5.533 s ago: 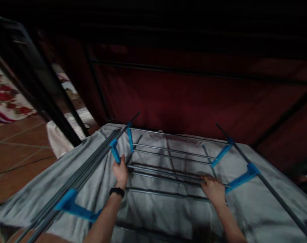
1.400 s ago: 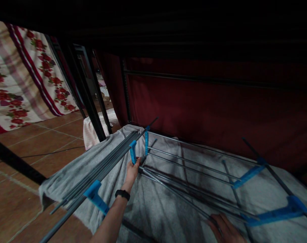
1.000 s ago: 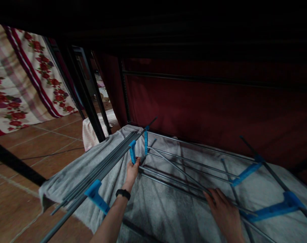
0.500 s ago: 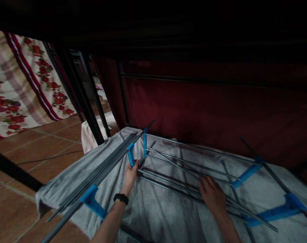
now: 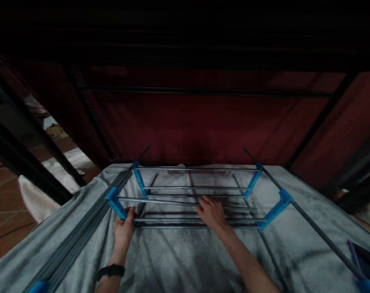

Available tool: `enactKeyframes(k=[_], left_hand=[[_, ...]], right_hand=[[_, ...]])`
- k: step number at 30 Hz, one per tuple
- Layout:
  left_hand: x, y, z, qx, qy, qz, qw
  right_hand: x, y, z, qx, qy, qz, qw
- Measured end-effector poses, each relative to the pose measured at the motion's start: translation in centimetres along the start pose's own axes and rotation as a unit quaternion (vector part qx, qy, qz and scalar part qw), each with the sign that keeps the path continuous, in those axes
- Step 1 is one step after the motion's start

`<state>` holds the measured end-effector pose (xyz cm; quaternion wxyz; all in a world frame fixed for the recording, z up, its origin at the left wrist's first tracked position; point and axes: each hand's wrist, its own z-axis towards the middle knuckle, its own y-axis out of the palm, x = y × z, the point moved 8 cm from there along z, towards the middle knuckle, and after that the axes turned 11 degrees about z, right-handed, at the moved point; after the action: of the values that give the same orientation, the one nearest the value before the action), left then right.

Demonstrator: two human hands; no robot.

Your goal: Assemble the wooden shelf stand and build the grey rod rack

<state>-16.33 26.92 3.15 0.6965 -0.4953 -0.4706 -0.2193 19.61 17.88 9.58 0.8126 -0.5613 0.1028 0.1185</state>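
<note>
My left hand [image 5: 123,228] is closed around the lower end of a blue plastic bracket [image 5: 118,206] on the left side of a metal-rod rack frame. My right hand [image 5: 212,211] is wrapped over a thin silver rod [image 5: 163,201], whose left end meets the upper part of that bracket. Its right end rests apart from the right blue bracket [image 5: 273,211], over the lower rods. Parallel lower rods [image 5: 173,220] run between the two brackets. Farther back, another pair of blue brackets, left [image 5: 139,179] and right [image 5: 253,184], carries more crossbars.
Several grey tubes [image 5: 90,224] lie bundled along the left. A grey blanket [image 5: 179,260] covers the surface beneath. Dark red cloth [image 5: 185,126] hangs behind a black metal frame [image 5: 203,92]. A dark flat object [image 5: 366,260] lies at the right edge.
The view has swung right. The silver rod, slanted across the others before, now lies nearly parallel to them with its left end at the near left bracket. My left hand stays on the bracket.
</note>
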Motion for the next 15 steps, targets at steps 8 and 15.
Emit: enactKeyframes(k=[8, 15], left_hand=[[1.0, -0.2, -0.2, -0.005, -0.022, 0.033, 0.999], [1.4, -0.3, -0.4, -0.011, -0.014, 0.049, 0.999]], right_hand=[[2.2, 0.1, 2.0, -0.059, 0.000, 0.002, 0.998], [5.0, -0.7, 4.5, -0.081, 0.010, -0.012, 0.997]])
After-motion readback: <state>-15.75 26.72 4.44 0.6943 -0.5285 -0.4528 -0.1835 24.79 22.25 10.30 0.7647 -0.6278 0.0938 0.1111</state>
